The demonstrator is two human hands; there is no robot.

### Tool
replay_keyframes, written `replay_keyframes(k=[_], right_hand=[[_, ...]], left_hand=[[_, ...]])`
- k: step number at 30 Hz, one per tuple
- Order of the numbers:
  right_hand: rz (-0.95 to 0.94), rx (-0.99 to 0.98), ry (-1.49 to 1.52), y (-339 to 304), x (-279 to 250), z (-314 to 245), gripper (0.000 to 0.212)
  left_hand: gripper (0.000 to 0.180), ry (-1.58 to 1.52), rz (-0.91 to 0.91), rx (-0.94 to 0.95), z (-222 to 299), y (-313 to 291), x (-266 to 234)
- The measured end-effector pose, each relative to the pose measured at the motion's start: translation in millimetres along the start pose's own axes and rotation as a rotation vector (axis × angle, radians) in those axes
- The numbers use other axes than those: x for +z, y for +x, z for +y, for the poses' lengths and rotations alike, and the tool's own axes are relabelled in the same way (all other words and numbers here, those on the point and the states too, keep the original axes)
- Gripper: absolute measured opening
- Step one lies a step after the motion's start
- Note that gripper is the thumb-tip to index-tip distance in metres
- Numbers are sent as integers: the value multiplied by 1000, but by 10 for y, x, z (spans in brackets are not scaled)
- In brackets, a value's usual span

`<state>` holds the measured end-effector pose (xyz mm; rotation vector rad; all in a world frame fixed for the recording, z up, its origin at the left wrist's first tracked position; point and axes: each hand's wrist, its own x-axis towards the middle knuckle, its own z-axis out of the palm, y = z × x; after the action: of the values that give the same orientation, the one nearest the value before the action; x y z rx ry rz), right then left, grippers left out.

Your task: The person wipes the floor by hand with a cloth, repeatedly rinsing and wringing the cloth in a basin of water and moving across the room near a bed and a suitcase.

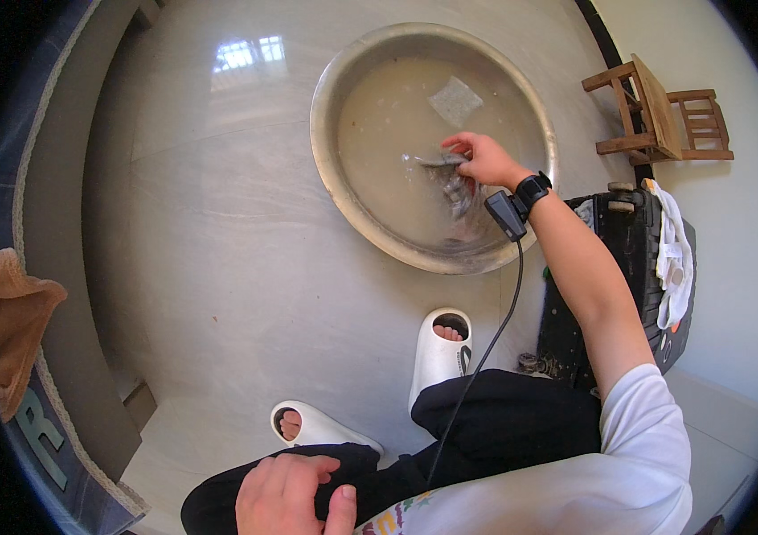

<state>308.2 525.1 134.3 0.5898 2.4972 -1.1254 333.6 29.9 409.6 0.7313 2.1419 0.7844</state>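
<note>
Cloudy water fills much of a wide metal basin point(329, 169) on the floor. Over its right half reaches my right hand point(486, 160), closed on the edge of a wet grey cloth point(457, 189). Most of that cloth hangs down into the water, partly sunk. Farther back in the basin floats a pale, square, translucent piece point(456, 101); its material is unclear. My left hand point(282, 495) lies on my left knee, thumb apart from the fingers and nothing in it. A black strap with a small device point(511, 212) and a cable circles my right wrist.
Right of the basin lies a black suitcase point(615, 259) with a white cloth point(675, 259) on it. Beyond it are small wooden stools point(655, 111) by the wall. At the left, a brown towel point(18, 321) hangs near a blue-covered edge. My white slippers point(437, 357) are nearer.
</note>
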Motion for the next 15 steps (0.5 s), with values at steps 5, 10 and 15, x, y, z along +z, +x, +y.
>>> replay_keyframes(k=[5, 10, 15], right_hand=[[592, 67, -384, -78, 299, 11, 50], [335, -162, -552, -168, 504, -296, 53], [290, -15, -634, 81, 382, -96, 40]], left_hand=[[18, 5, -14, 0, 0, 4, 2], [18, 16, -11, 0, 29, 7, 17], [17, 12, -12, 13, 34, 14, 28]])
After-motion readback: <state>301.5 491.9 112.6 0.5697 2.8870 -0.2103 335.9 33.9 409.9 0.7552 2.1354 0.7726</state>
